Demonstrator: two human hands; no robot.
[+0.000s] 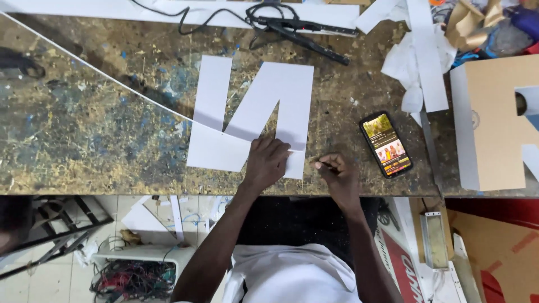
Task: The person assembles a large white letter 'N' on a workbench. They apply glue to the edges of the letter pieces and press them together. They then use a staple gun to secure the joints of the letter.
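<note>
White sheet stock cut into a large letter shape (250,118) lies flat on the paint-spattered workbench (84,129), near its front edge. The left hand (265,164) presses down on the letter's lower right corner, fingers spread and bent, pinning the sheet rather than gripping it. Just beside that corner, the right hand (337,174) has its fingers curled tight around something thin; it looks like a small blade or pencil tip (314,164), but it is too small to tell which. The step in hand seems to be trimming or marking the letter's lower edge, and the next stroke would call for the sheet to stay pinned while the tip runs close to the left fingertips, so care is needed there. A thin pale strip (112,78) curves across the bench and over the letter. Right of the hands lies a phone (386,144) with a lit screen, then a cardboard and white letter form (494,123), cut off by the frame. Black corded tools (297,28) and paper offcuts (418,56) sit along the far edge.
</note>
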